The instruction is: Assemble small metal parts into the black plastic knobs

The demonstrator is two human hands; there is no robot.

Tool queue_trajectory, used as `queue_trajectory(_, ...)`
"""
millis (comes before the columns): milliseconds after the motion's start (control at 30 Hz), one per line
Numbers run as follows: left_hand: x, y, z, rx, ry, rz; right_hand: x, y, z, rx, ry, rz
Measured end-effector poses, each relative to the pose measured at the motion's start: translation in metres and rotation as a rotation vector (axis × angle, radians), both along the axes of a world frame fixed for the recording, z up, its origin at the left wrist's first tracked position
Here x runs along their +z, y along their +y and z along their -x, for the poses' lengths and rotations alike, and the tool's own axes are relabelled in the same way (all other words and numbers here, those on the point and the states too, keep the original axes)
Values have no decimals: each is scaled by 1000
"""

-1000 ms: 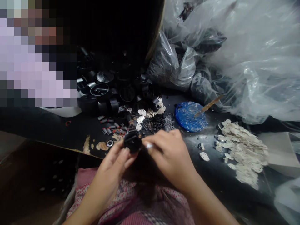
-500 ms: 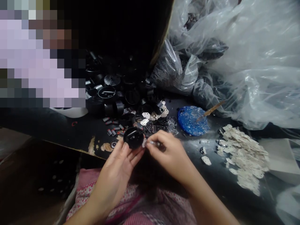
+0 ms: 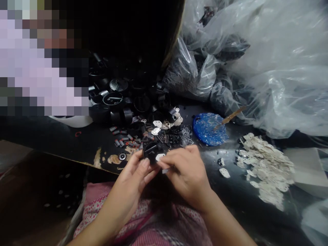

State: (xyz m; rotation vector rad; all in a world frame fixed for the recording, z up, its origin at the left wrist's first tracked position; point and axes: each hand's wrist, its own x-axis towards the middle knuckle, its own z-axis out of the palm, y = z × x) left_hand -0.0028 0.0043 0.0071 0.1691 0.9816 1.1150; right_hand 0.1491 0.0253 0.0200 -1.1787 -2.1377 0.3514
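Seat the plate flat before pressing — judged best with the cap steadied from below; crumpled clear plastic bags [image 3: 256, 61] fill 1 to 3 o'clock; left hand [image 3: 133, 177] grips the round black cap [image 3: 151, 150] at centre, above the lap; right hand [image 3: 184, 171] pinches a thin, pale metal plate [image 3: 160, 157] against it.

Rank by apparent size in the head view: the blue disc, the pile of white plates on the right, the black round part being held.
1. pile of white plates, widest spread.
2. blue disc.
3. black round part in the left hand, smallest though nearest the camera; fingers partly hide it.
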Motion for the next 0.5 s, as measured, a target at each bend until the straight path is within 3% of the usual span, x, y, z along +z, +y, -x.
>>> queue_trajectory(300, -1, -5, 1, -118, 116, -78, 0, 2, 5, 6, -41, -54)
queue_trajectory(500, 0, -2, -1, -72, 107, -47, -4, -6, 7, -11, -57, -42)
